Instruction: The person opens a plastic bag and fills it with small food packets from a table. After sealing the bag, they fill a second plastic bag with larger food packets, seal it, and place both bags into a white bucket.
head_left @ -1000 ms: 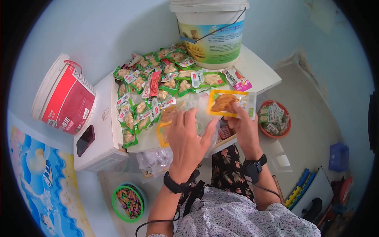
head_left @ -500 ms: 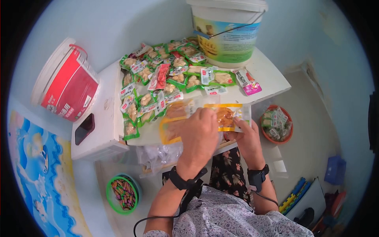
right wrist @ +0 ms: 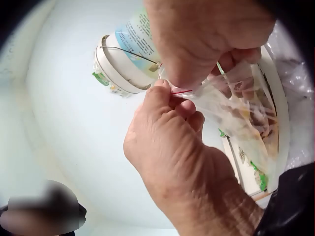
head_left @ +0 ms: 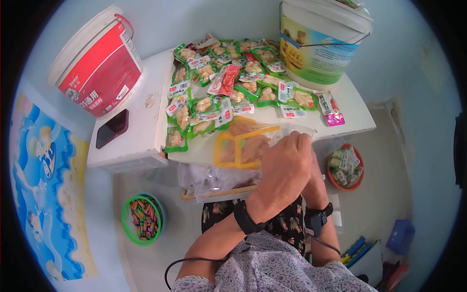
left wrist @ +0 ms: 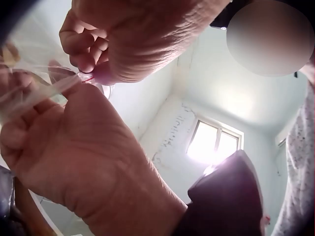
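Observation:
Yellow-edged packets (head_left: 253,145) lie in a clear plastic bag (head_left: 279,129) at the table's front edge. My left hand (head_left: 287,168) pinches the bag's right end, its wrist crossing in front of my right hand (head_left: 316,181), which is largely hidden in the head view. In the right wrist view, fingertips of both hands meet at the bag's red zip strip (right wrist: 182,92). The left wrist view shows the clear bag (left wrist: 47,96) stretched between both hands. Behind it lie green-edged packets (head_left: 202,104) and a red packet (head_left: 225,80).
A white bucket (head_left: 316,48) stands at the back right, a red one (head_left: 104,68) at the left beside a phone (head_left: 112,128). A pink-ended packet (head_left: 331,108) lies at the right. Floor baskets hold packets (head_left: 346,165) and small wrapped pieces (head_left: 145,219). An open drawer (head_left: 219,196) holds plastic.
The yellow-edged packet my right hand held is now in the bag. My left hand has moved right, and both hands have come together on the bag's edge. The head view has shifted.

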The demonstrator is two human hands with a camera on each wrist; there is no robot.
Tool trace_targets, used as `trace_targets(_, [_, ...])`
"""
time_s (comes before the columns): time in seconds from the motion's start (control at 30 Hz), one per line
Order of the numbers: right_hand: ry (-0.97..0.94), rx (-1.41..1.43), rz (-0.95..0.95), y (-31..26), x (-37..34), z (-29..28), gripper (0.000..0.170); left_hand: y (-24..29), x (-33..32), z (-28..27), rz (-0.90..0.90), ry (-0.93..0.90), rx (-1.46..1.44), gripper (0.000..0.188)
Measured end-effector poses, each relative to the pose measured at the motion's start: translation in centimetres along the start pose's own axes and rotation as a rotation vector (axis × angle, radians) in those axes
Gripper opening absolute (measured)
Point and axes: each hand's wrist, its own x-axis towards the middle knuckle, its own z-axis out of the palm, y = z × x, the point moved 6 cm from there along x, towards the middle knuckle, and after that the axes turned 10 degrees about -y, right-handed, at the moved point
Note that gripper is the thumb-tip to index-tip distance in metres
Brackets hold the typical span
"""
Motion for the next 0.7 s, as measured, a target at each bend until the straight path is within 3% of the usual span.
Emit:
trace_targets(0.17, [-0.249, 0.033, 0.128, 2.4, 1.1, -2.3, 0.024, -0.6, -1.0, 0.0, 0.037, 0.024, -0.111, 0.011])
trace_targets(0.2, [-0.122, -0.070, 0.179, 2.7, 0.6, -2.9, 0.021, -0.6, -1.1, 0.0, 0.049, 0.032, -0.120, 0.011])
trace_targets(0.3, [-0.116, -0.056, 0.013, 0.6, 0.3, -1.1, 0.018, -0.4, -0.9, -0.1, 0.049, 0.065, -0.163, 0.011])
trace_targets(0.37, [-0.226, -0.246, 0.165, 1.2, 0.1, -1.0, 0.037, -0.6, -0.7, -0.6, 0.060, 0.082, -0.167, 0.011])
trace_targets(0.47, [-0.283, -0.273, 0.246, 1.5, 0.6, -0.8, 0.039, -1.1, -0.5, -0.9, 0.057, 0.100, -0.157, 0.009])
trace_targets(0.6, [-0.325, -0.211, 0.151, 4.4, 2.2, -1.4, 0.035, -2.3, -0.9, -0.6, 0.031, 0.049, -0.167, 0.008])
trace_targets(0.7, [-0.225, -0.259, 0.025, 2.0, 3.1, 0.2, 0.025, -2.7, -1.5, -1.4, 0.085, 0.084, -0.214, 0.012])
